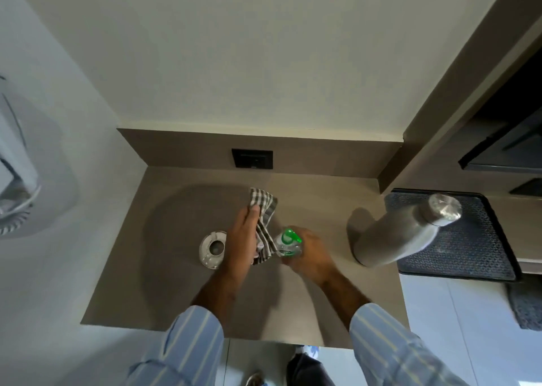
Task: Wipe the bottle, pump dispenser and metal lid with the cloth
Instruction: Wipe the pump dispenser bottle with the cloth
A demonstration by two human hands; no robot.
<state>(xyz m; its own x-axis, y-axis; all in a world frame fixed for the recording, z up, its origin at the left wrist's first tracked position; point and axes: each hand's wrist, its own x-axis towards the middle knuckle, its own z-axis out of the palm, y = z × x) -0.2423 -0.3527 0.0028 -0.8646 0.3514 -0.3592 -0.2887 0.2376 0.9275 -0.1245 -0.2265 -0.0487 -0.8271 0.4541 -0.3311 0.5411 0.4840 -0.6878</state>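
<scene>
My left hand [242, 233] grips a grey-and-white checked cloth [265, 215], which hangs against the side of a small clear pump dispenser [289, 246] with a green pump head. Around that dispenser's right side my right hand [311, 255] is closed, holding it just above the brown counter. To the right stands a tall steel bottle [401, 239] with its cap on, upright at the edge of a dark mat. Left of my left hand a round metal lid [212, 249] lies flat on the counter.
The brown counter [164, 283] ends at a low backsplash with a black wall socket [252, 158]. A dark patterned mat [469, 248] lies at the right. A cabinet column [434, 116] rises at the back right. The floor and my shoes show below the counter's front edge.
</scene>
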